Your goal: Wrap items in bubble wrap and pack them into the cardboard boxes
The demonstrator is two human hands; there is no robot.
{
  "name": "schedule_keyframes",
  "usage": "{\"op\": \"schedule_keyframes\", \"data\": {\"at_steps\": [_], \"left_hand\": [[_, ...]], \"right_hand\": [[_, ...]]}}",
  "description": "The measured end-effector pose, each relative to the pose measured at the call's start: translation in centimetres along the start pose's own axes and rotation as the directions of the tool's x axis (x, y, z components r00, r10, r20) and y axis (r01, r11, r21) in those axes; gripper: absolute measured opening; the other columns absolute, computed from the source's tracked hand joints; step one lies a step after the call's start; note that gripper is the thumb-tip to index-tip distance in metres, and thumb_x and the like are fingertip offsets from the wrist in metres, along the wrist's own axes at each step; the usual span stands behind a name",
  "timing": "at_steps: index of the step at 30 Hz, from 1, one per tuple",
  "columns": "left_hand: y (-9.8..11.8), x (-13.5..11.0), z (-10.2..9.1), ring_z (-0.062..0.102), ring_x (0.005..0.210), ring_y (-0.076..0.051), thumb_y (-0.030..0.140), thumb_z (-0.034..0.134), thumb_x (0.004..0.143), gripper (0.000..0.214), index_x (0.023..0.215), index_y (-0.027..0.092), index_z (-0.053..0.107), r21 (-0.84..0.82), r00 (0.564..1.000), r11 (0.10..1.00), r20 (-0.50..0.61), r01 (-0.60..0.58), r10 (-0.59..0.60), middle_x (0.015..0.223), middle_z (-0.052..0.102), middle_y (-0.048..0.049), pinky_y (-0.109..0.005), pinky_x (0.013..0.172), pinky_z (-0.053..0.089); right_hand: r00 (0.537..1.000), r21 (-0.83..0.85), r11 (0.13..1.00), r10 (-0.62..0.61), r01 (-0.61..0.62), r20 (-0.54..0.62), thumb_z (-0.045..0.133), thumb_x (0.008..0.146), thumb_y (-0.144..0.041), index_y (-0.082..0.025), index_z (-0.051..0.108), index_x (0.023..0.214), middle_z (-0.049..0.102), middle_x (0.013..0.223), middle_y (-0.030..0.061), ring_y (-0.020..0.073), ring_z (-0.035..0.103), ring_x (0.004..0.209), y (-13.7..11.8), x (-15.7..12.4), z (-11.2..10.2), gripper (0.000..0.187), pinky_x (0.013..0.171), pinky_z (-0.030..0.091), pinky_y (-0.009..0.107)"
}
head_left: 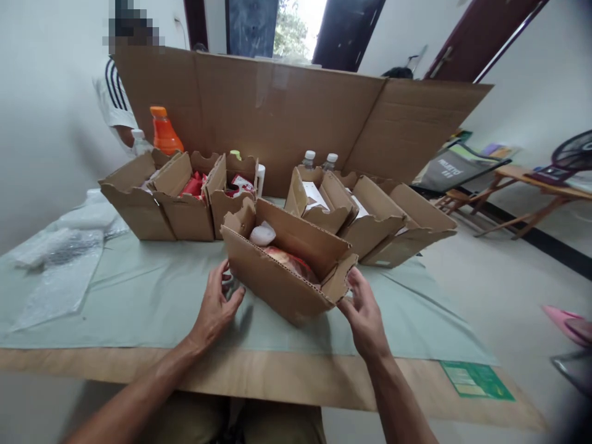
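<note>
An open-topped cardboard box (272, 280) stands at an angle in front of me, holding a white wrapped item (263, 234) and a red-brown packet (291, 264). My right hand (363, 311) grips its right end, with the thumb low on the outside and the fingers at the cut edge. Just off the left end is my left hand (217, 305), its thumb and fingers apart and nothing between them. Whether the box's base fully rests on the cloth I cannot tell.
Behind stand several cardboard boxes (189, 216), an orange bottle (166, 132) and a tall cardboard screen (287, 117). Bubble wrap (60, 277) lies left on the pale green cloth (148, 302). A green card (476, 379) sits at the front right edge. A person's sleeve (115, 92) shows back left.
</note>
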State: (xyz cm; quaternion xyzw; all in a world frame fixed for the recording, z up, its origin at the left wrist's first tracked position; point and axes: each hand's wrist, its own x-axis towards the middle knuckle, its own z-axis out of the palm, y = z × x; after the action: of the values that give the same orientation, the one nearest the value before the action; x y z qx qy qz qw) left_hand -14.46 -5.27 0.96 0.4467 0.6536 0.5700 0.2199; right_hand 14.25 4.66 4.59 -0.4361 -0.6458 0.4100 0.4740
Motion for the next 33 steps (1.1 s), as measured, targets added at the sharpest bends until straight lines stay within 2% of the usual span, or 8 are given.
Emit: {"op": "schedule_keyframes", "data": {"at_steps": [3,5,13,20,25,28,31,33], "left_hand": [[-0.2,-1.1,0.8,0.06,0.116,-0.025,0.032,0.066,0.087,0.071,0.152,0.025,0.039,-0.025,0.998,1.0,0.056,0.004,-0.003,0.142,0.051,-0.0144,-0.044,0.094,0.056],[0.2,-1.0,1.6,0.059,0.12,-0.027,0.031,0.066,0.086,0.078,0.156,0.025,0.034,-0.037,0.993,0.999,0.118,-0.024,0.028,0.147,0.047,-0.0161,-0.047,0.095,0.056],[1.6,1.6,3.3,0.029,0.156,-0.04,0.03,0.068,0.083,0.091,0.163,0.026,0.025,-0.114,0.888,0.966,0.379,-0.233,0.259,0.168,0.028,-0.0176,-0.062,0.118,0.04],[1.0,1.7,2.2,0.02,0.16,-0.038,0.03,0.069,0.082,0.093,0.164,0.027,0.026,-0.175,0.859,0.94,0.382,-0.294,0.34,0.173,0.022,-0.0147,-0.063,0.126,0.029],[0.8,3.3,2.6,0.044,0.149,-0.032,0.025,0.063,0.088,0.067,0.153,0.024,0.047,-0.183,0.927,0.96,0.273,-0.214,0.258,0.162,0.045,-0.0141,-0.051,0.116,0.047],[0.0,4.5,3.0,0.067,0.12,-0.026,0.031,0.062,0.09,0.046,0.134,0.019,0.063,-0.164,0.983,0.985,0.16,-0.061,0.087,0.135,0.067,-0.0143,-0.04,0.098,0.058],[-1.1,5.6,3.3,0.07,0.089,-0.021,0.039,0.063,0.089,0.046,0.128,0.013,0.064,-0.153,0.994,0.985,0.093,0.076,-0.063,0.106,0.073,-0.0118,-0.037,0.081,0.06],[-1.8,6.1,3.2,0.069,0.085,-0.02,0.039,0.062,0.088,0.054,0.135,0.012,0.058,-0.156,0.993,0.982,0.079,0.102,-0.091,0.103,0.072,-0.011,-0.037,0.077,0.06]], "right_hand": [[0.974,0.097,0.995,0.014,-0.037,0.228,0.075,0.083,-0.059,-0.025,0.065,0.132,0.067,0.14,0.0125,0.0336,0.063,0.128,-0.3,2.4,0.4,0.061,0.094,0.06,0.044],[0.958,0.11,0.992,0.022,-0.056,0.287,0.073,0.085,-0.059,-0.024,0.068,0.128,0.073,0.129,0.0111,0.0314,0.07,0.115,-0.1,2.0,0.7,0.055,0.093,0.06,0.044],[0.998,0.059,0.998,0.019,-0.022,0.054,0.074,0.088,-0.051,-0.029,0.054,0.14,0.063,0.142,0.0128,0.0251,0.072,0.109,2.1,-3.6,2.7,0.06,0.094,0.062,0.043],[0.998,-0.258,0.966,0.0,0.018,0.069,0.072,0.086,-0.051,-0.022,0.065,0.107,0.073,0.097,0.0064,0.0193,0.069,0.072,-0.7,-1.1,4.6,0.037,0.067,0.06,0.034],[0.996,-0.456,0.888,-0.031,0.066,0.085,0.067,0.083,-0.053,-0.02,0.066,0.102,0.076,0.093,0.0074,0.0196,0.067,0.065,-1.4,2.0,5.8,0.038,0.063,0.053,0.033],[0.996,-0.612,0.788,-0.009,0.065,0.094,0.064,0.084,-0.053,-0.023,0.067,0.086,0.077,0.08,0.0051,0.0222,0.071,0.071,-1.7,4.6,7.1,0.031,0.066,0.048,0.031],[0.997,-0.749,0.662,0.046,0.016,0.062,0.063,0.087,-0.053,-0.024,0.068,0.076,0.077,0.075,0.0062,0.0251,0.073,0.076,-2.2,7.8,8.9,0.032,0.064,0.042,0.03],[0.996,-0.787,0.617,0.076,-0.018,0.037,0.063,0.089,-0.051,-0.023,0.07,0.075,0.077,0.077,0.0086,0.0269,0.073,0.077,-2.6,9.6,10.1,0.032,0.063,0.04,0.031]]}}
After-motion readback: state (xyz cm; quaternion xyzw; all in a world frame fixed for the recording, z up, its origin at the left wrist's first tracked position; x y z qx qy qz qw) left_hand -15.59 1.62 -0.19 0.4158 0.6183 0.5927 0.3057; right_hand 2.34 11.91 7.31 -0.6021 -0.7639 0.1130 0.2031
